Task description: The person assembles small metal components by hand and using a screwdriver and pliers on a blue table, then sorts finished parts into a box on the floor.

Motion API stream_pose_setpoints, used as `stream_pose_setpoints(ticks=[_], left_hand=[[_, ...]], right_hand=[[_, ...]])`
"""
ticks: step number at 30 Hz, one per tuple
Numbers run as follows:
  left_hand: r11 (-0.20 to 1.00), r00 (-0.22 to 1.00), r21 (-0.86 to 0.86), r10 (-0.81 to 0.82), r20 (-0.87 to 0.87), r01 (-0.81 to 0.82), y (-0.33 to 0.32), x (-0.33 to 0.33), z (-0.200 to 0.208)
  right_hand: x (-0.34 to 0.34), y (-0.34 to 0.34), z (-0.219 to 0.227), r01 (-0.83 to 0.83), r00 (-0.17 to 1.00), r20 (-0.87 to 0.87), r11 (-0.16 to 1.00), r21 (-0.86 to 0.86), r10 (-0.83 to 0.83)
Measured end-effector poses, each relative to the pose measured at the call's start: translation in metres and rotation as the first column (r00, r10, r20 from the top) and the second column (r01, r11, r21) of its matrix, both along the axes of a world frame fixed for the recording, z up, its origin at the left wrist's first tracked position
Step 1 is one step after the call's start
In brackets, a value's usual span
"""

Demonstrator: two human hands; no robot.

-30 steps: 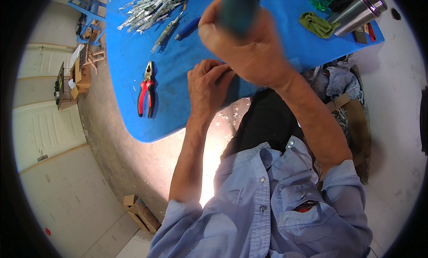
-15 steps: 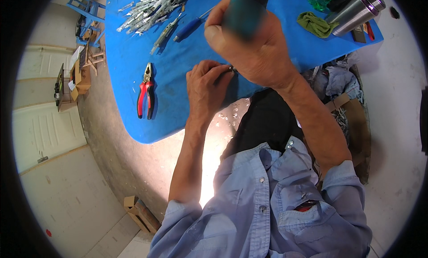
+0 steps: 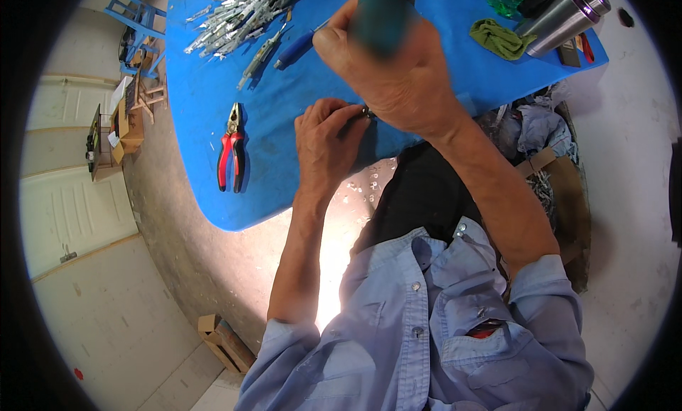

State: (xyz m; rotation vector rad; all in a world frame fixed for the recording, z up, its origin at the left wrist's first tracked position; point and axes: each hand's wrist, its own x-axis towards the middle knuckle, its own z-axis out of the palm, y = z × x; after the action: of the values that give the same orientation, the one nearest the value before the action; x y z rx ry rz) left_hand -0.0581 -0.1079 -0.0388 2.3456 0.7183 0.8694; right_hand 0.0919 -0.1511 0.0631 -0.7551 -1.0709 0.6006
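Observation:
My right hand is closed around a teal and dark power driver, blurred because it is so near the camera. Its working end is hidden beneath the hand. Just left of it, my left hand rests on the blue table with curled fingers. Thumb and forefinger pinch a small dark metal part, mostly covered by the hands. To the left lie combination pliers with red and black handles. Beyond my hands are a blue-handled screwdriver and a single narrow metal piece.
Many slender silver metal pieces are heaped at the far side. At the far right are a green cloth and a steel flask lying tilted. A cardboard box with scraps stands below the table's right edge.
My right hand and the power driver have shifted slightly left. My left hand stays in nearly the same place, still pinching the small part.

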Motion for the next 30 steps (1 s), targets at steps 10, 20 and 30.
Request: stream_pose_setpoints(ticks=[10,20,30], left_hand=[[0.959,0.997,-0.285,0.034,0.072,-0.012,-0.006,-0.021,0.032],[0.941,0.950,-0.131,0.310,-0.027,-0.311,-0.004,-0.100,0.051],[0.830,0.848,0.327,0.514,-0.130,-0.453,0.017,-0.136,0.053]], right_hand=[[0.000,-0.014,0.007,0.098,0.981,0.168,0.995,0.027,-0.101],[-0.005,-0.016,0.006,0.051,0.978,0.206,0.996,-0.072,-0.035],[-0.009,-0.024,0.020,0.012,0.973,0.228,0.973,-0.232,0.043]])
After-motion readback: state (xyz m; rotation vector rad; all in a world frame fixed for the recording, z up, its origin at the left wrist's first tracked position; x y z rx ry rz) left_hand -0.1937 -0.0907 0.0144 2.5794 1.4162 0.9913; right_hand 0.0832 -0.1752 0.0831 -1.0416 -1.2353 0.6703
